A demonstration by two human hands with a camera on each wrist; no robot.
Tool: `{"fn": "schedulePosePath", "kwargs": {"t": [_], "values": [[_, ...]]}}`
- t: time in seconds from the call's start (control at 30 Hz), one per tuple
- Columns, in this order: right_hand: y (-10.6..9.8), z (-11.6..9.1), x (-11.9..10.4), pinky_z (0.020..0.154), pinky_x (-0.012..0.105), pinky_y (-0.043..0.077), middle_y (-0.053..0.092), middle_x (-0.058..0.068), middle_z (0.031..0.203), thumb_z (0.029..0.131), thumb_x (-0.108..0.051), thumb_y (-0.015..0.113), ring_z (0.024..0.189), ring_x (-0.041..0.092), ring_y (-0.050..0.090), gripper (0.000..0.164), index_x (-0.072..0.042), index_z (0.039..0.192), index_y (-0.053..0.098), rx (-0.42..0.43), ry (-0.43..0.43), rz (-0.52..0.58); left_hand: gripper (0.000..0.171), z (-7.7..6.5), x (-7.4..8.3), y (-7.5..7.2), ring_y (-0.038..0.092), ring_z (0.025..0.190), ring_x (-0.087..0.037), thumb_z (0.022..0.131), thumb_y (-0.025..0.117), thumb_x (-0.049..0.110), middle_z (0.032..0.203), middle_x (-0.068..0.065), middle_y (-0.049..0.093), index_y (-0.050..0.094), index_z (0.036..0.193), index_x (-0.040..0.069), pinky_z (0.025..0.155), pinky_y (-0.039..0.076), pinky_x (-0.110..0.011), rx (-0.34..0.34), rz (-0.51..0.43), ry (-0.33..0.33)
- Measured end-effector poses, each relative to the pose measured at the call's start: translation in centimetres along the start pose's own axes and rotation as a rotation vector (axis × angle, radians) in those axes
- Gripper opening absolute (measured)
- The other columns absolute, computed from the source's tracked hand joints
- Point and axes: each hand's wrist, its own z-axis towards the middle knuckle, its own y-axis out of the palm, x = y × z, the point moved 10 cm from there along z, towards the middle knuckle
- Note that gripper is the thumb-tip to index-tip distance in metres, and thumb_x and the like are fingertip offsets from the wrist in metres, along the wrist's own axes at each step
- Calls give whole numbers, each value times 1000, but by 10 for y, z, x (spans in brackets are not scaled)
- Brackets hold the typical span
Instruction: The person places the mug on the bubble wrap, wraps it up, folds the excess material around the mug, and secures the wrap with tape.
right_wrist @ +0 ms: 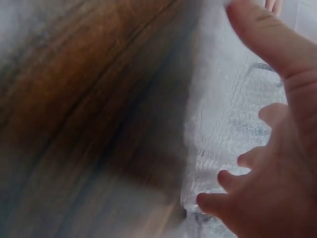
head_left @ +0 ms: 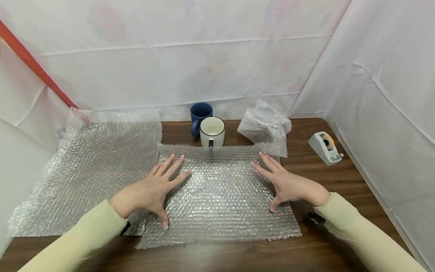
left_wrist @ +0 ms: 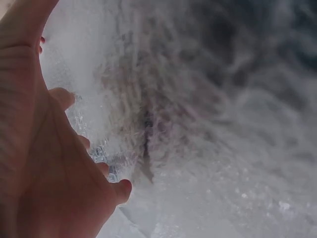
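A sheet of bubble wrap (head_left: 221, 200) lies flat on the table in the head view. My left hand (head_left: 158, 190) rests on its left side with fingers spread. On its right side my right hand (head_left: 285, 183) touches the sheet, fingers also spread and straight. Both wrist views show the hands, left (left_wrist: 59, 163) and right (right_wrist: 277, 173), with extended fingers over the bubble wrap and nothing gripped. Just beyond the sheet's far edge stands a white mug (head_left: 212, 134) with a black rim, its dark handle facing me. A blue mug (head_left: 200, 113) stands behind it.
Another bubble wrap sheet (head_left: 108, 158) spreads over the table's left side. At the back right sits a bubble-wrapped bundle (head_left: 265, 122), its contents hard to make out. A white tape dispenser (head_left: 325, 148) stands at the right. White curtains (head_left: 204, 56) close off the back and sides.
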Motion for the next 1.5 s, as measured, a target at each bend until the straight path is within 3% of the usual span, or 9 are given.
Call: {"fn": "schedulePosePath", "kwargs": {"t": [0.3,0.53,0.67,0.77,0.97,1.07,1.17,1.3,1.5], "values": [[10,14,17,113,67,14,-12,23,163,52,-53,92,148,44,-11,141,-16,161,11,-183,71,-47,160,10,-6,11,-15,146,-48,29,70,86,162,-17,-20,10,161,19,104,20,-74,-45,-19,-41],[7,22,24,114,65,11,-13,20,163,55,-54,91,148,41,-13,138,-16,161,12,-237,88,-77,161,17,-10,17,-12,146,-47,30,73,85,164,-17,-15,5,162,22,108,18,-72,-134,-56,-91],[3,22,21,113,66,17,-9,20,164,61,-50,90,148,43,-10,130,-16,161,15,-240,109,-73,161,19,-9,16,-8,147,-49,31,75,84,164,-19,-11,6,162,21,109,18,-71,-170,-58,-96],[-9,26,9,111,65,23,7,22,164,70,-44,88,148,46,2,111,-13,158,27,-197,89,-110,160,20,-9,15,-7,147,-48,31,76,83,164,-18,-11,6,162,22,110,18,-70,-190,-60,-102],[-44,56,-36,109,52,37,50,18,145,89,-31,76,131,35,49,64,-3,141,54,24,-74,-101,162,20,-11,17,-8,147,-48,30,78,82,164,-18,-14,4,162,22,112,15,-68,-225,-66,-127],[-55,75,-48,95,43,49,57,12,135,93,-25,72,116,27,60,51,-3,137,57,80,-123,-2,163,21,-11,17,-8,147,-47,29,79,80,164,-16,-16,3,162,23,112,15,-68,-233,-71,-143],[-60,94,-54,87,37,53,59,13,131,94,-20,71,105,23,64,49,0,137,56,83,-143,111,164,22,-11,17,-8,147,-46,28,80,79,164,-16,-16,4,162,22,111,16,-69,-235,-69,-153],[-55,118,-48,91,33,52,58,12,135,96,-21,68,104,18,66,50,-2,140,53,62,-39,337,165,22,-12,17,-7,148,-46,28,80,79,164,-16,-16,3,162,21,110,18,-69,-251,-55,-161],[-22,144,-46,96,40,51,51,23,141,103,-13,56,108,26,66,49,2,146,41,13,168,1061,165,23,-11,16,-3,147,-48,27,78,82,164,-19,-10,5,161,18,110,20,-69,-225,-50,-145]]}}
